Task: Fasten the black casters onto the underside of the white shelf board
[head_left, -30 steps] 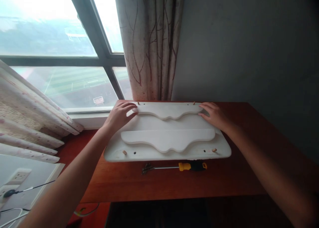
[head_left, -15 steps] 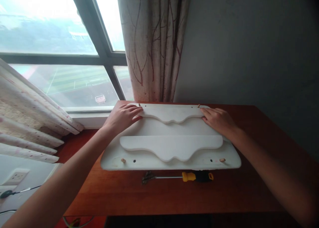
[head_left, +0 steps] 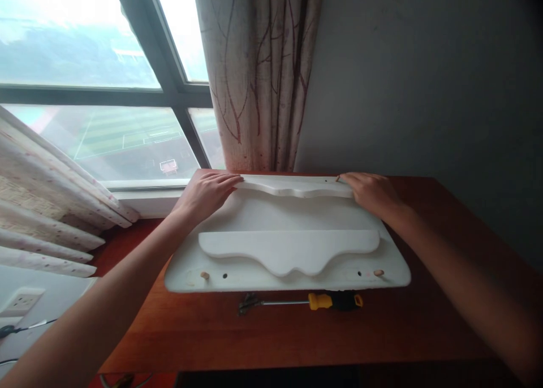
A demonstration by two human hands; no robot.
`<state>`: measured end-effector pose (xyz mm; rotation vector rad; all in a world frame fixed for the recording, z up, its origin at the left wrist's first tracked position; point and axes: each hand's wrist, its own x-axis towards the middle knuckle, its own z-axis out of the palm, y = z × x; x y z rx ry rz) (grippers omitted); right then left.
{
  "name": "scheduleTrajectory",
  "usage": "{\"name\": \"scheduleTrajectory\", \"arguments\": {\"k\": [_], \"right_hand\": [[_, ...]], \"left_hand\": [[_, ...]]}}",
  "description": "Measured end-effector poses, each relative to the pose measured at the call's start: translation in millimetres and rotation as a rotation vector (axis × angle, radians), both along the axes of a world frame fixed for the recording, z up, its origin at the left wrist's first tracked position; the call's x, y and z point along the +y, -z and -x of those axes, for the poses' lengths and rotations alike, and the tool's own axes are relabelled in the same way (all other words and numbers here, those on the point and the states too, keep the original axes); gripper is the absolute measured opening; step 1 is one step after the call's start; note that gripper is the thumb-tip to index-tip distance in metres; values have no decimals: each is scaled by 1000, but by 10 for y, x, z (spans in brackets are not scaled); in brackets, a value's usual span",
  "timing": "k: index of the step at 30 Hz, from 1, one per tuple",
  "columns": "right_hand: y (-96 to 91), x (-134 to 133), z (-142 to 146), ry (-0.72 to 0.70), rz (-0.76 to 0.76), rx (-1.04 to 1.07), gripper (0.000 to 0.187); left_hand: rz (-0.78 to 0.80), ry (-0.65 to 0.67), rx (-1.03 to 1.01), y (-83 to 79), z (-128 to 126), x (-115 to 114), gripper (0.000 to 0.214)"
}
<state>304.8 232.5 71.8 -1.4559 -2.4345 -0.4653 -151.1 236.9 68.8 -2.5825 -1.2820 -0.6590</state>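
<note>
A white panel [head_left: 305, 215] with rounded corners lies on the wooden table. On its far side sits a white scalloped strip [head_left: 292, 190], tilted so that mostly its wavy edge shows. My left hand [head_left: 214, 191] is closed over the strip's left end, my right hand [head_left: 368, 189] over its right end; the fingertips are partly hidden. A second scalloped strip [head_left: 291, 246] rests on the panel nearer to me, untouched. Wooden dowels [head_left: 378, 273] stick up from the panel at the near corners and by my right fingers, with small dark holes beside them.
On the table [head_left: 271, 337], in front of the panel, lies a screwdriver [head_left: 324, 301] with a yellow and black handle, its tip by small dark metal pieces [head_left: 247, 303]. A patterned curtain [head_left: 263, 82], a window and a grey wall [head_left: 407, 88] stand behind; a socket [head_left: 23, 302] is at left.
The far strip has tipped, so its front face shows far less than before. My right hand has moved slightly up and over its end. The nearer strip stays put.
</note>
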Motion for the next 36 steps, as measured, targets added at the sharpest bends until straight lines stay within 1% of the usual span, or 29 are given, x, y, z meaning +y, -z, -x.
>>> {"name": "scheduleTrajectory", "arguments": {"k": [2,5,9,16,23,29,34,36], "right_hand": [[-14,1,32,-26,31,37,51],[-3,-29,50,-20,27,112,51],[46,-47,11,-54,35,169,41],[121,102,-42,-131,68,210,37],[135,142,-91,-78,101,325,32],[154,106,-41,-38,92,431,30],[191,95,-6,-116,89,549,29],[199,105,-23,-119,98,588,28]], "left_hand": [[9,-12,-27,-7,11,30,34],[28,-9,-69,-27,36,67,36],[74,11,-174,-58,56,90,40],[158,-8,-209,-109,44,119,40],[236,-21,-292,-140,74,147,41],[286,-7,-400,-95,100,165,45],[339,27,-523,-13,107,145,47],[345,31,-558,14,122,143,48]]}}
